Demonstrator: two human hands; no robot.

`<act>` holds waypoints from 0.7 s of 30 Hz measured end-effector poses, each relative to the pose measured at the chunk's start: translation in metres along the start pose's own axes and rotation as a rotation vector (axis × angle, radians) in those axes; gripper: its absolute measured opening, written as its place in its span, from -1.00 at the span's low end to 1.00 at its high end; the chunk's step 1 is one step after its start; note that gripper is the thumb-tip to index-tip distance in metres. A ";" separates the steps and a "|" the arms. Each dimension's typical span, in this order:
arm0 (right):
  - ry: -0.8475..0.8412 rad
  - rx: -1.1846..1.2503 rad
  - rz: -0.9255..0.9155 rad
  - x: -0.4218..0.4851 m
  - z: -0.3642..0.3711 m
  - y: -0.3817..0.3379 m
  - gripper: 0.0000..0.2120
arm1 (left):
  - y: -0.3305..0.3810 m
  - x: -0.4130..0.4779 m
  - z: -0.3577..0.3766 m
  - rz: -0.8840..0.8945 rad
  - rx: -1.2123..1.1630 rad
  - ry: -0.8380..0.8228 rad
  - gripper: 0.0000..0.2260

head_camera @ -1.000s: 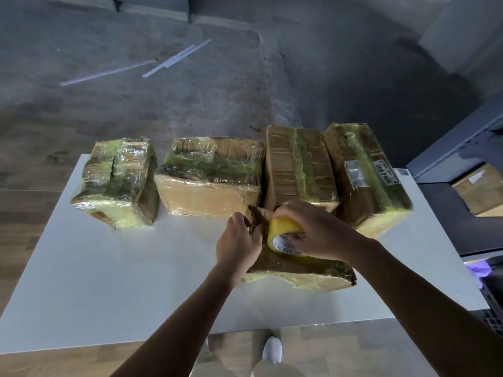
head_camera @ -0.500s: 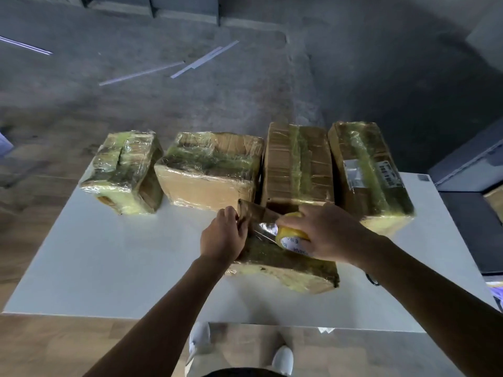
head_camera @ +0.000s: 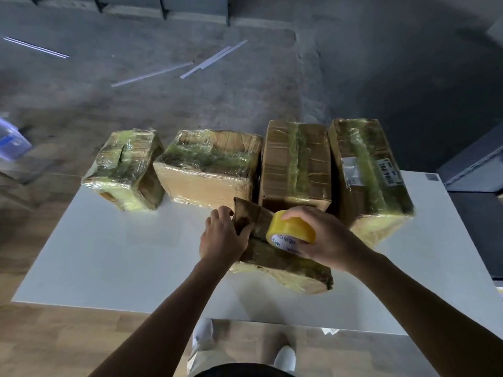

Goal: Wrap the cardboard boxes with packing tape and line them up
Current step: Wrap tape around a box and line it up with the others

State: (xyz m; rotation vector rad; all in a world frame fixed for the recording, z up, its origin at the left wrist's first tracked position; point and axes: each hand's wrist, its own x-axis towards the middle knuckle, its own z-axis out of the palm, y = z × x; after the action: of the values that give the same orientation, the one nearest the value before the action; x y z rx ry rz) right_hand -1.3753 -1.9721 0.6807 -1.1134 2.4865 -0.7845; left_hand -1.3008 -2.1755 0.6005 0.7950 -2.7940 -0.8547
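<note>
The roll of yellow packing tape (head_camera: pixel 291 230) has come up off the box since a moment ago. It was pressed low against the top under the palm; now the right hand (head_camera: pixel 328 240) grips it tipped on edge, its printed core showing, over the far half of the fifth cardboard box (head_camera: pixel 288 270). The left hand (head_camera: pixel 221 236) has kept its place, fingers and thumb clamped round the box's left end, and that far corner looks lifted off the white worktop (head_camera: pixel 122 254).

I'd say another turn of tape is being drawn out, so this box isn't finished. It lies askew just in front of the row of four wrapped boxes (head_camera: pixel 206 170), touching or nearly touching the third one. Once it is wrapped, it still has to join that line.
</note>
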 end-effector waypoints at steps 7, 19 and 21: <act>-0.251 -0.336 0.080 -0.001 -0.041 -0.008 -0.60 | -0.003 0.006 0.000 -0.002 0.016 -0.044 -0.55; -0.281 -0.499 0.016 0.008 -0.027 -0.028 -0.65 | 0.000 0.020 -0.034 0.872 0.338 -0.374 0.10; -0.285 -0.496 0.025 0.010 -0.028 -0.026 -0.64 | 0.001 0.033 -0.035 0.864 0.498 -0.499 0.22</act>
State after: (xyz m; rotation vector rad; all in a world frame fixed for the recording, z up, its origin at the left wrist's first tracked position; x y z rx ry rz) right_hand -1.3794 -1.9838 0.7180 -1.2377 2.4962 0.0181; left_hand -1.3208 -2.2092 0.6283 -0.7090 -3.2929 -0.2040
